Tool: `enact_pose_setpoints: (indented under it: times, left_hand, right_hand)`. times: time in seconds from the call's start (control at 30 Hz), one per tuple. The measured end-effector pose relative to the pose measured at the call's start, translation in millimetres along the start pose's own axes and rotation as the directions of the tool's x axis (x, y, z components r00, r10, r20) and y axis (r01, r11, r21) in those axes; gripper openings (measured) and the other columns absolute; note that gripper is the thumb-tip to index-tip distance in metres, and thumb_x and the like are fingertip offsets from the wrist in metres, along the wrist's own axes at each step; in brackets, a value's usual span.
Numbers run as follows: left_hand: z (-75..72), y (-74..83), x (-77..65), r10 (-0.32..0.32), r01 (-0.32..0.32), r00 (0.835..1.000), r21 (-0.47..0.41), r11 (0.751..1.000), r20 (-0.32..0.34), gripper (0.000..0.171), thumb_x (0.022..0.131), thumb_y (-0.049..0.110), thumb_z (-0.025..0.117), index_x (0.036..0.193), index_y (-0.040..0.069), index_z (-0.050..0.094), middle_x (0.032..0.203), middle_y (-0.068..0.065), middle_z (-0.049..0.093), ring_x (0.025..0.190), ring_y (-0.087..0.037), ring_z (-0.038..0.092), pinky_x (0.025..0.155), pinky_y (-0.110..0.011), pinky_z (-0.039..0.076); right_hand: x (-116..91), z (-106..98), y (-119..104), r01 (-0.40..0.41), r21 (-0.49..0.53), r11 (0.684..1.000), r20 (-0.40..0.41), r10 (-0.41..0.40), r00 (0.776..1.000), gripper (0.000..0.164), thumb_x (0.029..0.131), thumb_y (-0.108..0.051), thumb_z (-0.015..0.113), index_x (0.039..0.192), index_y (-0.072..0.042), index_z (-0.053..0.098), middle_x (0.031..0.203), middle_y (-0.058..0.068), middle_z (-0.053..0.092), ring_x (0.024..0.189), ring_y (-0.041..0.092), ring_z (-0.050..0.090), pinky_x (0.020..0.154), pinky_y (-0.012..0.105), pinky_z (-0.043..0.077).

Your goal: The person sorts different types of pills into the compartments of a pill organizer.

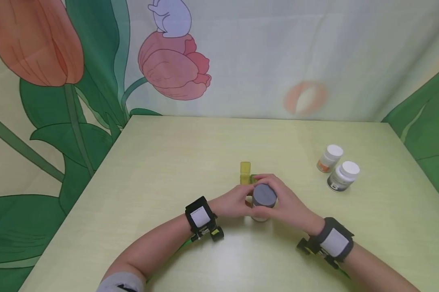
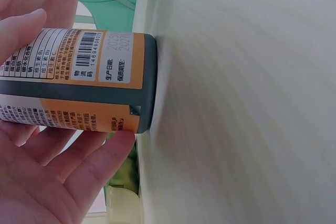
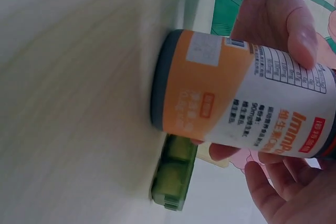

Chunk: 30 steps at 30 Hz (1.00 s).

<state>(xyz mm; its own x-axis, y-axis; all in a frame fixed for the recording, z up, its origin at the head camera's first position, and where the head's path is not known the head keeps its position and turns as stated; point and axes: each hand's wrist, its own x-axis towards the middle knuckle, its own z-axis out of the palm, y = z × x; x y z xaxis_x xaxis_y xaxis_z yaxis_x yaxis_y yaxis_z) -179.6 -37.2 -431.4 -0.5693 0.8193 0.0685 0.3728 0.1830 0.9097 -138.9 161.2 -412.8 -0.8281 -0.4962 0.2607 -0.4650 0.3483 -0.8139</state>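
A vitamin bottle [image 3: 220,90] with an orange and white label and a grey lid [image 1: 264,195] stands upright on the table between both hands. My left hand [image 1: 235,201] grips its body from the left side, thumb on the label in the right wrist view and fingers [image 2: 97,163] behind it. Around the lid from the right, my right hand [image 1: 290,205] curls its fingers and thumb; its fingertips are partly hidden in the right wrist view. Just behind the bottle lies a small pill box with yellow [image 1: 245,168] and green [image 3: 173,174] compartments, partly covered by the hands.
Two white bottles stand at the table's right: a smaller one [image 1: 330,158] with an orange label and a larger one [image 1: 343,176] with a dark band. The pale wooden table [image 1: 175,162] ends at a flower-printed curtain [image 1: 241,61].
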Motion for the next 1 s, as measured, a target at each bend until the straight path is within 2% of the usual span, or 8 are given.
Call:
enact_pose_setpoints:
  times: [0.13,0.3,0.47,0.63,0.83,1.0]
  left_hand:
    - [1.2,-1.9,1.4,-0.002,0.002,1.0,-0.012,1.0,0.0,0.045,0.087,0.006,0.073,0.127,0.004,0.053,0.123,-0.005,0.059,0.11,-0.008,0.054,0.084,-0.026,0.051]
    - [2.3,-2.6,2.5,-0.001,0.001,1.0,-0.028,1.0,-0.009,0.047,0.086,0.009,0.075,0.128,0.007,0.053,0.122,-0.001,0.059,0.112,-0.009,0.054,0.084,-0.027,0.051]
    - [2.5,-1.6,1.8,-0.004,0.003,1.0,-0.053,0.999,-0.011,0.056,0.084,0.012,0.077,0.134,0.009,0.051,0.121,0.003,0.059,0.112,-0.01,0.053,0.085,-0.028,0.051]
    - [2.8,-0.6,1.2,-0.028,0.027,0.999,-0.051,0.998,-0.022,0.056,0.083,0.014,0.079,0.132,0.009,0.052,0.118,0.004,0.061,0.11,-0.009,0.054,0.085,-0.028,0.051]
    - [2.9,1.4,1.1,-0.045,0.044,0.999,-0.03,0.999,-0.027,0.057,0.082,0.013,0.08,0.132,0.009,0.053,0.118,0.004,0.06,0.108,-0.009,0.054,0.086,-0.028,0.05]
    - [3.0,2.9,1.2,-0.05,0.049,0.998,-0.02,0.999,-0.027,0.056,0.082,0.014,0.08,0.131,0.008,0.053,0.118,0.004,0.06,0.108,-0.01,0.054,0.085,-0.028,0.05]
  right_hand:
    - [0,1,1,-0.023,-0.01,1.0,-0.028,0.023,0.999,0.051,0.078,-0.026,0.083,0.12,-0.02,0.055,0.138,0.008,0.048,0.124,0.022,0.046,0.094,0.051,0.039]
    - [-4,-5,2,-0.053,-0.113,0.992,-0.058,0.047,0.997,0.065,0.076,-0.035,0.084,0.129,-0.017,0.051,0.136,0.002,0.049,0.12,0.018,0.047,0.091,0.048,0.042]
    - [-9,-14,5,-0.054,-0.183,0.982,-0.084,0.039,0.996,0.075,0.073,-0.032,0.087,0.134,-0.009,0.047,0.133,0.002,0.05,0.122,0.021,0.047,0.09,0.051,0.043]
    - [-14,-24,7,-0.075,-0.21,0.975,-0.125,0.049,0.991,0.078,0.071,-0.025,0.089,0.135,-0.009,0.047,0.132,0.004,0.051,0.121,0.022,0.047,0.09,0.05,0.043]
    - [-21,-29,10,-0.073,-0.218,0.973,-0.168,0.037,0.985,0.067,0.072,-0.019,0.087,0.128,-0.008,0.052,0.131,0.006,0.053,0.119,0.02,0.048,0.086,0.046,0.044]
    - [-25,-27,9,0.024,-0.206,0.978,-0.172,-0.06,0.983,0.048,0.075,-0.006,0.083,0.116,-0.008,0.059,0.128,0.008,0.055,0.117,0.019,0.05,0.082,0.043,0.049]
